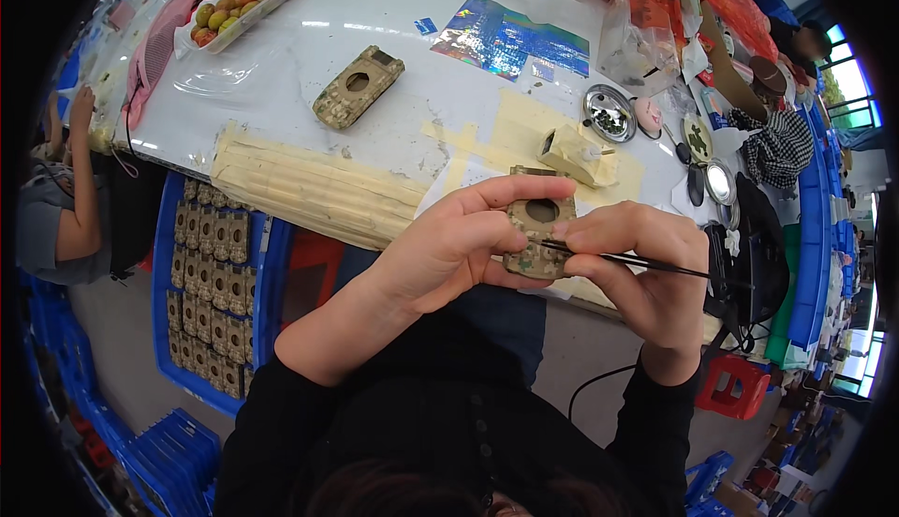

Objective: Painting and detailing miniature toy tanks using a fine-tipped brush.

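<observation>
Over the near edge of the table, my left hand (440, 250) grips a small camouflage toy tank hull (534, 262) with a round hole in its top. My right hand (646, 269) is closed on thin black tweezers (679, 270). Their tips reach the hull's top just below the hole; anything between them is too small to make out. Another camouflage hull (339, 105) lies on the table, farther off to the left. Just beyond my hands is a cream-coloured taped block (573, 154) with a small pointed piece sticking out.
A round metal tin (609, 105) holds small dark bits. Shiny blue film (506, 35) lies at the back, and a fruit tray (248, 13) stands far left. Below the table, a blue crate (164, 348) holds many hulls. Another person's arm (84, 180) shows at left.
</observation>
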`<act>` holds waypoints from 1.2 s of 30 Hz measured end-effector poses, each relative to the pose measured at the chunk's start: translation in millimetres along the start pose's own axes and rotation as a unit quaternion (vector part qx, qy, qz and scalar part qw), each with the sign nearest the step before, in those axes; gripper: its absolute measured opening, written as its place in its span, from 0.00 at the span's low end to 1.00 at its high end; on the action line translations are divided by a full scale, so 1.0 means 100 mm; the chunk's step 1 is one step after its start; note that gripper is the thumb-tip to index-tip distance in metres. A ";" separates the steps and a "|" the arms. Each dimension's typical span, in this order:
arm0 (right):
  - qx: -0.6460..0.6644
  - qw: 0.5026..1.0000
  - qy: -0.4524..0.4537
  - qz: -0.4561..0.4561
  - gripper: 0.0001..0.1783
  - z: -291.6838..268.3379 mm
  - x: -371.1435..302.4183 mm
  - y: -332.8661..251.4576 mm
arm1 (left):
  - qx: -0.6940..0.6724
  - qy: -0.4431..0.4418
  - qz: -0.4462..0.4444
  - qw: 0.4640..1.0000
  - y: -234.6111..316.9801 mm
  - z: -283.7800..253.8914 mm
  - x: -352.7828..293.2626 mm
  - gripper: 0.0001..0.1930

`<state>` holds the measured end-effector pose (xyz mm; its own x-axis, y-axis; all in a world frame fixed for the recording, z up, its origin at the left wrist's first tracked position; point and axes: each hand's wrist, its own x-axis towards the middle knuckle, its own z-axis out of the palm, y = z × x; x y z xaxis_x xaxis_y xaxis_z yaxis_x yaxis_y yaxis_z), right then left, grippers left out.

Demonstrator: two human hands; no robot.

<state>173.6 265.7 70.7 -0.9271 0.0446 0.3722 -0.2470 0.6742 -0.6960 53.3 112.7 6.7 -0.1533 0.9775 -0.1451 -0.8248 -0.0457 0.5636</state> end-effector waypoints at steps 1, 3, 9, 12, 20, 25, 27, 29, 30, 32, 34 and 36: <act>0.000 1.000 -0.002 0.006 0.08 -0.01 0.00 -0.01 | -0.001 0.000 -0.002 1.000 0.01 0.00 0.00 0.31; 0.000 1.000 -0.003 0.009 0.08 -0.01 -0.01 -0.02 | -0.003 0.001 -0.001 1.000 0.00 0.00 0.00 0.31; 0.002 1.000 -0.001 -0.001 0.08 0.01 0.00 -0.01 | -0.006 0.002 0.005 1.000 0.00 0.01 -0.01 0.31; -0.003 1.000 0.001 -0.003 0.08 -0.01 0.00 -0.04 | -0.005 -0.004 0.004 1.000 0.01 0.02 0.00 0.31; -0.004 1.000 0.000 -0.010 0.09 0.01 -0.01 -0.01 | -0.003 0.003 0.011 1.000 -0.01 0.02 -0.01 0.31; -0.002 1.000 -0.002 -0.007 0.09 0.01 -0.01 -0.02 | -0.002 0.004 0.013 1.000 -0.01 0.02 -0.01 0.31; -0.004 1.000 -0.003 -0.009 0.09 0.01 0.00 -0.02 | -0.003 0.004 0.014 1.000 -0.01 0.02 -0.01 0.31; -0.004 1.000 -0.003 -0.008 0.09 0.02 0.00 -0.02 | -0.004 0.003 0.015 1.000 -0.02 0.01 -0.01 0.31; -0.003 1.000 -0.002 -0.012 0.09 0.02 0.00 -0.02 | -0.004 0.004 0.015 1.000 -0.02 0.01 -0.01 0.31; -0.004 1.000 0.001 -0.018 0.09 0.03 -0.01 -0.01 | -0.005 0.004 0.015 1.000 -0.02 0.01 -0.01 0.31; -0.008 1.000 0.001 -0.018 0.09 0.03 -0.01 -0.01 | -0.005 0.004 0.012 1.000 -0.02 0.01 -0.02 0.31; -0.010 1.000 0.001 -0.017 0.09 0.03 -0.01 -0.02 | -0.005 0.003 0.011 1.000 -0.01 0.01 -0.01 0.31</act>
<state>173.9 262.7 70.0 -0.9179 0.0235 0.3961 -0.2716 0.6906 -0.6703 55.1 111.8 7.0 -0.1742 0.9749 -0.1384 -0.8270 -0.0685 0.5581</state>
